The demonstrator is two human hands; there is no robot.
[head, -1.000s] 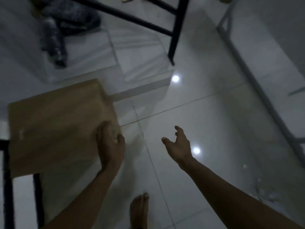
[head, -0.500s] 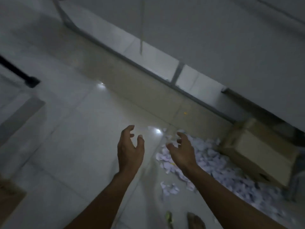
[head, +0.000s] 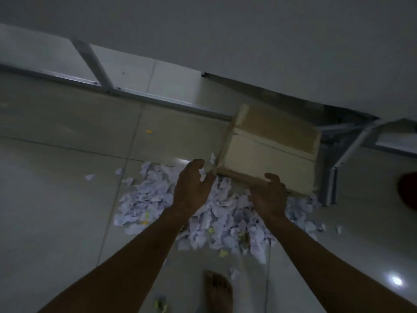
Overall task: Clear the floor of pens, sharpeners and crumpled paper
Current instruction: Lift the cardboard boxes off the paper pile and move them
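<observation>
Head view looks down at a dim, pale tiled floor (head: 56, 222), where a heap of crumpled white paper scraps (head: 153, 199) lies spread near the centre of the frame. A few stray scraps sit apart from the heap toward nine o'clock, and small yellowish bits are mixed in along its six o'clock edge. At about one o'clock from the heap stands a tan cardboard box (head: 270, 152), its near bottom edge touching the paper. Behind the box, from ten o'clock round to three o'clock, runs a grey metal frame (head: 158, 99) low against a pale wall.

Both bare forearms reach in from six o'clock over the heap. The left hand (head: 191, 188) hangs above the paper with fingers loosely curved and apart, holding nothing; its fingertips are just beside the box's near left corner. The right hand (head: 268, 195) is likewise spread with fingers relaxed, holding nothing, close to the box's lower edge; whether it touches the cardboard cannot be told in the dim light.

A bare foot (head: 217, 290) stands on the tiles at six o'clock. A dark red rounded object (head: 408, 190) shows at the three o'clock edge. No pen or sharpener can be made out.
</observation>
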